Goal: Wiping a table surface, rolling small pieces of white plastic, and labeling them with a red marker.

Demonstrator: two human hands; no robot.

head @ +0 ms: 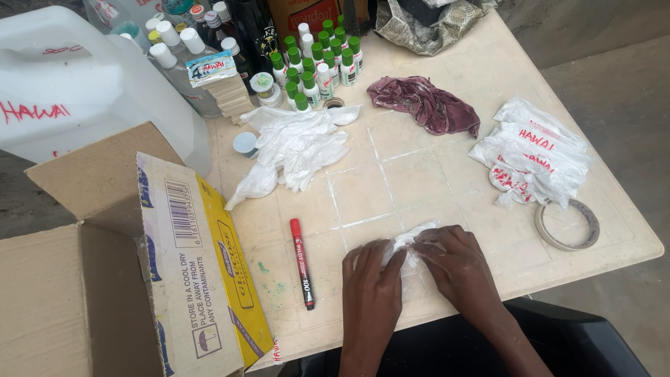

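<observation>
My left hand (371, 278) and my right hand (455, 260) both press on a small clear plastic bag (412, 239) lying flat near the front edge of the cream plastic table (391, 174). The fingers of both hands pinch the bag from either side, and most of it is covered by them. A red marker with a black cap (301, 262) lies on the table just left of my left hand.
An open cardboard box (167, 279) stands at the left. Behind it is a large white jerrycan (77, 84). Several small green-capped bottles (317, 63), crumpled white bags (296, 143), a maroon cloth (426, 105), a stack of marked bags (534, 150) and a tape roll (567, 225) lie around.
</observation>
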